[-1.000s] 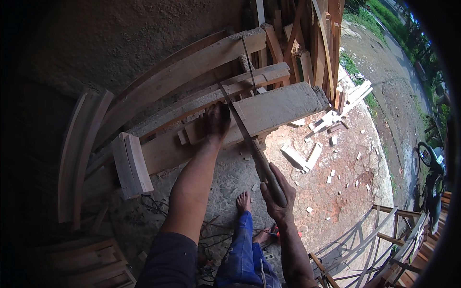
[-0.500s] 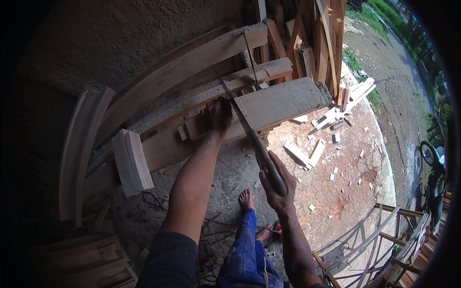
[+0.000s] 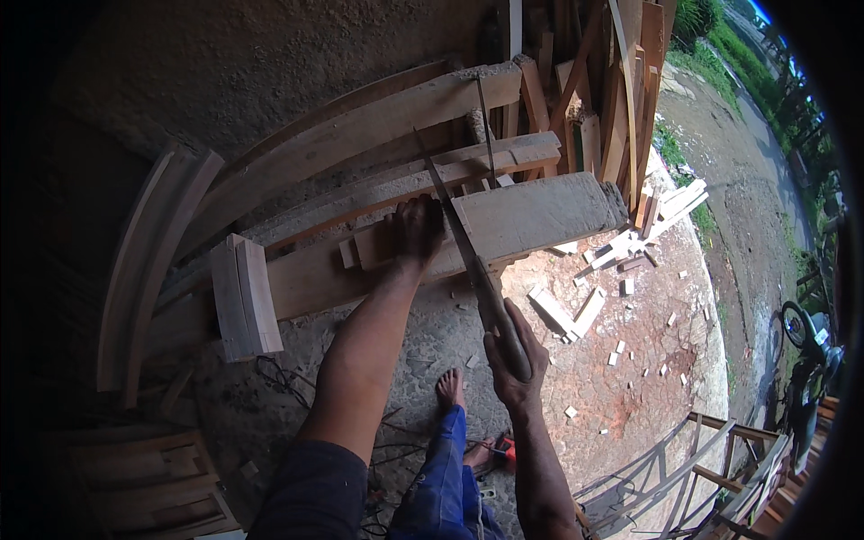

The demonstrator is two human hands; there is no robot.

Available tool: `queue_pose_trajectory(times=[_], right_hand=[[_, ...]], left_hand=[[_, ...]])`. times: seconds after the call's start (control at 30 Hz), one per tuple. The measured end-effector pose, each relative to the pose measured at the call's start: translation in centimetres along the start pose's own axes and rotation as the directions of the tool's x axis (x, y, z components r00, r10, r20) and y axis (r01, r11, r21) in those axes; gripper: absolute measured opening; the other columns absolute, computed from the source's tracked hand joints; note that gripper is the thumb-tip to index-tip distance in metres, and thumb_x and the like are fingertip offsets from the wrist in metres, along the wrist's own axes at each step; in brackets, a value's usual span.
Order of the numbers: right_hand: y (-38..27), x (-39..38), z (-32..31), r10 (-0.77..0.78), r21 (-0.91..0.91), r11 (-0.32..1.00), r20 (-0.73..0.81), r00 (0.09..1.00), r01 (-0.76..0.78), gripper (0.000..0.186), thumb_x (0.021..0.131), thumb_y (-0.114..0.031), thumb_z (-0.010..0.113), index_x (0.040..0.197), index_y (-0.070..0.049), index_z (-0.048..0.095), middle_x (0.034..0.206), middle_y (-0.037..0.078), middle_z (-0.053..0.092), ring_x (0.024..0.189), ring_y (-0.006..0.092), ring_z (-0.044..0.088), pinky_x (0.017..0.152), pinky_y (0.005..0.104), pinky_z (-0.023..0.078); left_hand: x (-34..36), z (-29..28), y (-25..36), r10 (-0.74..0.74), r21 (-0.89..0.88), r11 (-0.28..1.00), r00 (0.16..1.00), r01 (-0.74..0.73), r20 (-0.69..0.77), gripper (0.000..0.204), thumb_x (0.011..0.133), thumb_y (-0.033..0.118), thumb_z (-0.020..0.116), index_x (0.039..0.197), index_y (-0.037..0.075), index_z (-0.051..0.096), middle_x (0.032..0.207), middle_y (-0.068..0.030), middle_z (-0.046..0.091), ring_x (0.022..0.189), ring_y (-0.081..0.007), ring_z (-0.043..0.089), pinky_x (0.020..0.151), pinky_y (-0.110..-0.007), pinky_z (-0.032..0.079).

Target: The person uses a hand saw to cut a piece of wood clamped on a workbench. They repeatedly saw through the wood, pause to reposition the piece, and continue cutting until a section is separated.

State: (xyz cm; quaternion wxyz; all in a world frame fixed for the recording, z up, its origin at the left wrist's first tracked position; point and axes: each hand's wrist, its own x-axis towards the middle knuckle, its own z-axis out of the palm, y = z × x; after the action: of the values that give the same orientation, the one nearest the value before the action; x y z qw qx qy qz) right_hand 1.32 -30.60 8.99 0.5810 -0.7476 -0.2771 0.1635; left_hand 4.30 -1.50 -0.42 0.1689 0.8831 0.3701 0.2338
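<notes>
A hand saw (image 3: 468, 254) points away from me, its blade lying across a thick plank (image 3: 531, 214) that serves as a bench top. Around its wooden handle my right hand (image 3: 519, 360) is closed. Just left of the blade, my left hand (image 3: 418, 232) is closed on a wooden piece (image 3: 371, 247) and presses it against the plank. The fingers partly hide that piece, and whether the teeth are inside the wood cannot be made out. Another thin dark blade or rod (image 3: 488, 130) stands between the boards farther back.
Long boards (image 3: 360, 126) lie behind the plank, with upright timber (image 3: 621, 117) at the far right. A short stack of pieces (image 3: 246, 297) rests on the plank's left end. Offcuts (image 3: 571, 315) litter the floor at right. A red tool (image 3: 506, 450) and cords lie near my feet.
The whole view has shifted slightly. Relative to the plank, the saw and my right hand have moved a little forward, away from me. My left hand stays on the wooden piece.
</notes>
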Motion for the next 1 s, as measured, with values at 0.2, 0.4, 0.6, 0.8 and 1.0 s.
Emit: queue_pose_trajectory(times=[0.2, 0.4, 0.6, 0.8, 1.0], right_hand=[[2.0, -12.1, -5.2, -0.100, -0.140, 0.986, -0.039, 0.994, 0.093, 0.056, 0.086, -0.020, 0.072, 0.133, 0.003, 0.055, 0.107, 0.017, 0.071, 0.090, 0.0225, 0.072, 0.082, 0.0345, 0.055], [2.1, -10.5, -4.5, -0.122, -0.191, 0.975, -0.025, 0.992, 0.115, 0.053, 0.087, -0.018, 0.071, 0.133, 0.004, 0.055, 0.105, 0.016, 0.072, 0.087, 0.0203, 0.071, 0.076, 0.0334, 0.055], [2.1, -1.7, 0.0, 0.000, -0.037, 0.999, -0.028, 1.000, -0.001, 0.060, 0.081, -0.013, 0.078, 0.136, -0.005, 0.055, 0.110, 0.018, 0.072, 0.096, 0.0280, 0.073, 0.079, 0.0347, 0.057], [2.4, -16.5, -7.5, 0.031, -0.266, 0.963, -0.010, 0.999, -0.033, 0.045, 0.088, -0.025, 0.073, 0.123, 0.001, 0.062, 0.100, 0.016, 0.073, 0.088, 0.0224, 0.073, 0.076, 0.0335, 0.056], [1.4, 1.1, 1.0, 0.015, 0.005, 1.000, -0.004, 1.000, -0.015, 0.056, 0.083, -0.010, 0.075, 0.135, -0.003, 0.056, 0.113, 0.017, 0.071, 0.096, 0.0212, 0.071, 0.083, 0.0319, 0.054]], left_hand=[[-0.7, -0.3, -0.6, 0.053, 0.058, 0.997, 0.994, -0.047, -0.099, 0.016, 0.090, 0.024, 0.056, 0.095, 0.009, 0.059, 0.096, -0.0145, 0.067, 0.105, -0.0360, 0.059, 0.090, -0.055, 0.041], [-0.9, -0.1, 0.1, 0.047, 0.078, 0.996, 0.998, -0.043, -0.052, 0.016, 0.091, 0.026, 0.057, 0.093, 0.010, 0.060, 0.096, -0.0122, 0.068, 0.103, -0.0345, 0.060, 0.090, -0.056, 0.042], [-0.6, 0.2, 0.2, 0.018, 0.067, 0.998, 1.000, -0.016, -0.019, 0.015, 0.088, 0.022, 0.057, 0.092, 0.009, 0.061, 0.095, -0.0160, 0.068, 0.100, -0.0390, 0.059, 0.090, -0.053, 0.041], [-0.8, -0.4, -1.1, 0.029, 0.149, 0.989, 0.999, -0.024, -0.030, 0.013, 0.089, 0.023, 0.057, 0.094, 0.011, 0.059, 0.098, -0.0108, 0.068, 0.107, -0.0327, 0.059, 0.089, -0.055, 0.042], [0.1, -0.3, 0.5, -0.040, 0.129, 0.991, 0.996, 0.029, 0.082, 0.017, 0.087, 0.022, 0.056, 0.094, 0.007, 0.059, 0.095, -0.0173, 0.068, 0.107, -0.0384, 0.059, 0.093, -0.053, 0.042]])
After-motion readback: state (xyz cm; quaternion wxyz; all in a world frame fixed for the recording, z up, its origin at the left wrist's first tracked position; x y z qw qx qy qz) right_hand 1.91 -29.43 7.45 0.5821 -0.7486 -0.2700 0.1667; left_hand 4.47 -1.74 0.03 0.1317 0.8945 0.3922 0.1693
